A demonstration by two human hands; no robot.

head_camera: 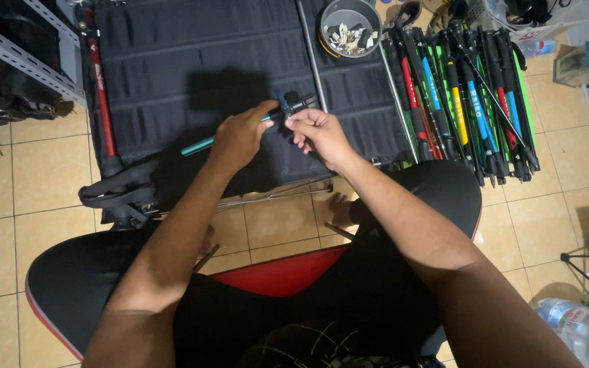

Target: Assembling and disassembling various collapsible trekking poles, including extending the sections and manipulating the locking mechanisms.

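My left hand (240,135) grips a teal pole (198,145) near its upper end, with the shaft running down to the left over a black padded mat (192,61). My right hand (318,135) pinches the black clamp fitting (300,104) at the pole's top end, fingertips closed on it. Both hands meet above the mat's lower middle. My knees, in black shorts, frame the bottom of the view.
A row of folded trekking poles (465,95) in several colours lies to the right. A grey bowl (349,27) of small parts sits at the top. A red-and-black pole (100,88) lies along the mat's left edge. Metal shelving (15,48) stands left; a plastic bottle (581,330) lies at the bottom right.
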